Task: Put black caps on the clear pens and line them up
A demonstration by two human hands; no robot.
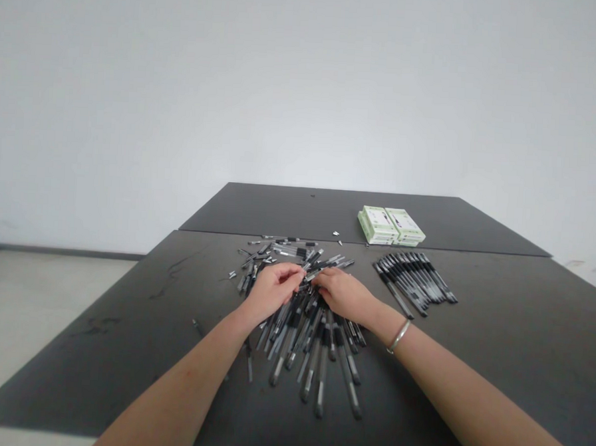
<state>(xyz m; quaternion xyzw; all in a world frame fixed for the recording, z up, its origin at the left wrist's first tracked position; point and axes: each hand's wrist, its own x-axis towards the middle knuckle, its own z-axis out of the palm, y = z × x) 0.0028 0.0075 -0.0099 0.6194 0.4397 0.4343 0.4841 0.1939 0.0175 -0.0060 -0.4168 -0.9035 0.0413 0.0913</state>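
A heap of loose clear-and-black pens lies spread on the dark table, many with their ends fanned toward me. Over its far part, my left hand is closed in a pinch, thumb against forefinger, with a pen showing at the fingertips. Just to the right, my right hand reaches down into the heap. Its fingers are bent and pressed together among the pens, and what they grip is hidden. The two hands are close but apart.
Right of the heap, a neat row of pens lies side by side. Behind it stand stacked green-and-white boxes. Small caps or clips are scattered near the seam between the dark tables. A white wall rises behind.
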